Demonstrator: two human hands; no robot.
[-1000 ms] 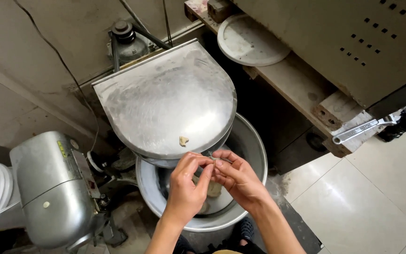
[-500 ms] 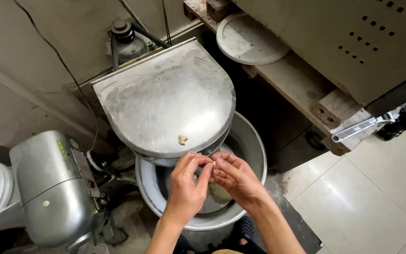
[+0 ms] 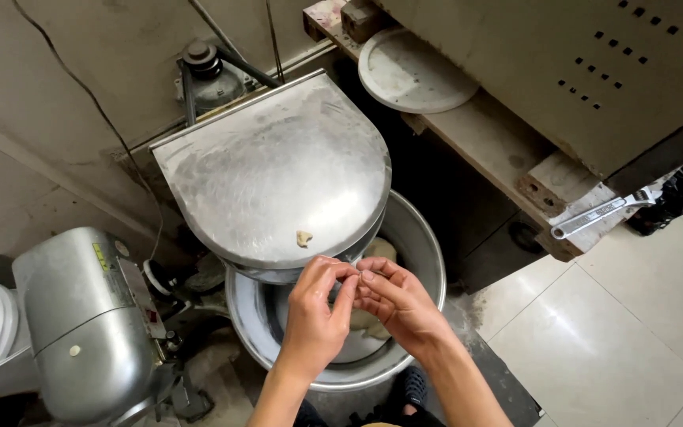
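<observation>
Dough [image 3: 367, 323] lies in the steel bowl [image 3: 424, 237] directly under both hands. In the head view, the left hand [image 3: 315, 324] and right hand [image 3: 398, 302] meet fingertip to fingertip above the bowl, pinched shut; what they pinch is too small to tell. Just beyond them the lid [image 3: 278, 166] overhangs the bowl's far rim, carrying a dough scrap [image 3: 303, 238]. Open floor tiles [image 3: 642, 316] lie to the right; a mixer [image 3: 81, 324] crowds the left.

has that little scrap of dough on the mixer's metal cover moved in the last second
No. The dough scrap sits at the same spot near the front edge of the metal cover, just above the left hand and right hand.
</observation>
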